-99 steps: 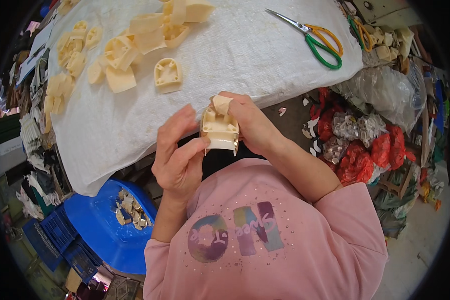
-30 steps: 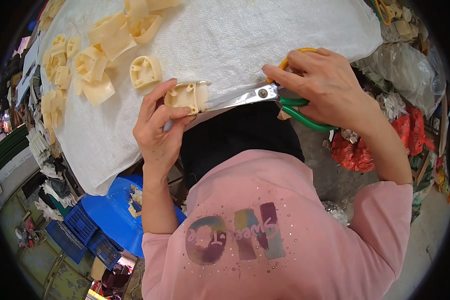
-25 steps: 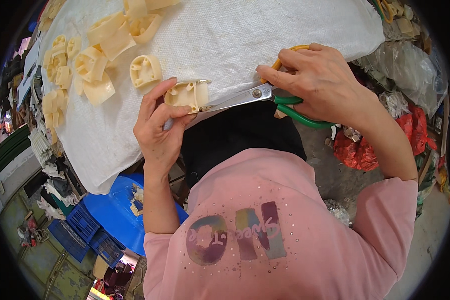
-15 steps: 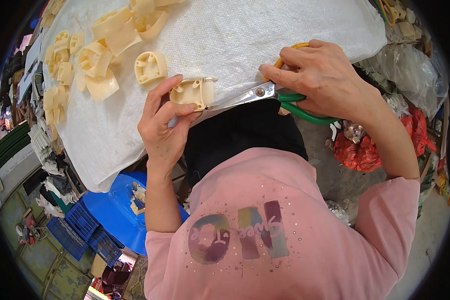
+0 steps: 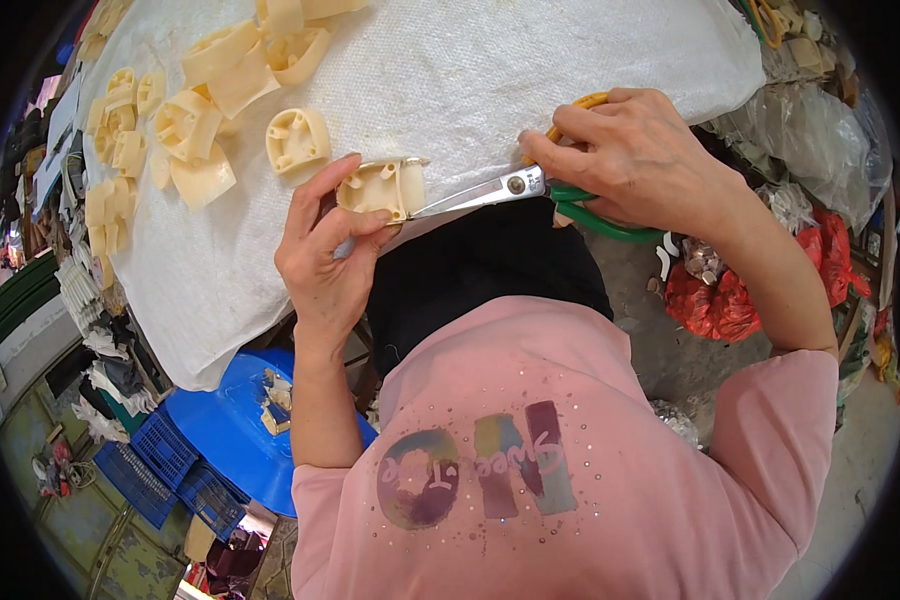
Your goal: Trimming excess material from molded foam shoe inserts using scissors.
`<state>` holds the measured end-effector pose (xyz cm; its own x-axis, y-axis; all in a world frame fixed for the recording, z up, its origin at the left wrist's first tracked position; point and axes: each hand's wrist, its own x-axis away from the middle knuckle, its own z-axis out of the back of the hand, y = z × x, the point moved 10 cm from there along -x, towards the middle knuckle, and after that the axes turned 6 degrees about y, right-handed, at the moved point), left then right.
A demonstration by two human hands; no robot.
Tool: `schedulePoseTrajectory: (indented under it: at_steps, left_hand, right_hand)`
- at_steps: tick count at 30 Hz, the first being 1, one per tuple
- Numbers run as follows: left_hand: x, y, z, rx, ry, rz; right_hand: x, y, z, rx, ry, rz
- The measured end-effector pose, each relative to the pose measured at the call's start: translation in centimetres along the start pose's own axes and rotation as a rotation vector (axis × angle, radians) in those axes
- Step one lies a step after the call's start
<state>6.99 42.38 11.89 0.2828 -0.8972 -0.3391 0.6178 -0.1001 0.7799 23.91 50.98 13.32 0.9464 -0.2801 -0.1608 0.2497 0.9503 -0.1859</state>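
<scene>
Between its thumb and fingers my left hand [image 5: 325,245] pinches a cream moulded plastic part [image 5: 378,188] with small pegs inside and a thin flap on its right side. My right hand [image 5: 635,150] grips scissors [image 5: 490,192] with one yellow and one green handle. The blade tips touch the lower edge of the part, close to my left thumb. Just beyond, a single cream part [image 5: 298,140] lies on the white woven sheet [image 5: 450,80]. Several more cream parts [image 5: 190,125] are heaped at the far left, some with thin flaps attached.
A blue basin [image 5: 220,410] with cream scraps in it stands below the sheet's left edge. Blue plastic crates [image 5: 165,450] are beside it. On the right lie red plastic bags [image 5: 715,300] and clear plastic sheeting [image 5: 820,145].
The view has shifted slightly. The scissor handles look a little closer together, and my right hand sits slightly lower. My left hand still holds the part in the same place.
</scene>
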Motion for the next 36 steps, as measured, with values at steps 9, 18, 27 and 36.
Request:
schedulePoseTrajectory:
  at_steps: [9,18,27,36]
  left_hand:
    - [0.5,0.1,0.0,-0.012,0.051,-0.037]
    - [0.5,0.8,0.1,-0.203,0.176,-0.014]
    - [0.4,0.5,0.0,-0.203,0.126,0.02]
    - [0.0,-0.1,0.3,-0.233,0.081,0.027]
  right_hand:
    - [5.3,4.7,0.7,-0.646,0.193,-0.659]
    - [2.2,-0.5,-1.2,-2.309,0.687,-0.268]
    - [-1.1,0.5,-1.2,-1.829,0.864,-0.522]
    - [-1.9,1.4,-3.2,-1.969,0.982,-0.548]
